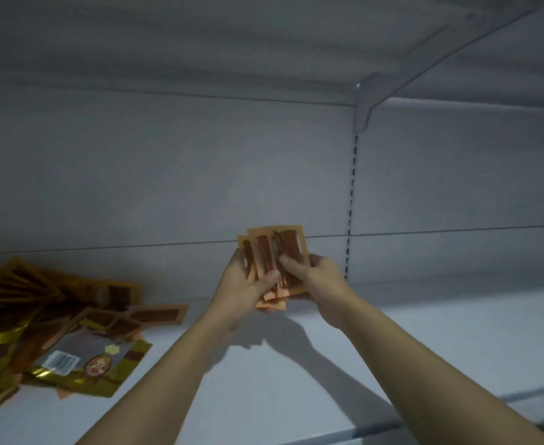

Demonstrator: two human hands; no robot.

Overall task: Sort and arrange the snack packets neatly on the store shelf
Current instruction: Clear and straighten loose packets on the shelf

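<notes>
A small stack of orange snack packets [273,248] with brown sticks showing through is held upright above the white shelf [424,342], near its back wall. My left hand [245,284] grips the stack from the left, thumb across the front. My right hand [315,277] grips it from the right, thumb on the front packet. A loose heap of gold and brown snack packets [49,319] lies on the shelf at the left, fanned and overlapping, with one larger gold-edged pouch [90,361] on top at the front.
The shelf's back panel [200,175] rises behind my hands. A slotted upright [351,200] and bracket divide it from the bay to the right. Another shelf board [232,40] hangs overhead.
</notes>
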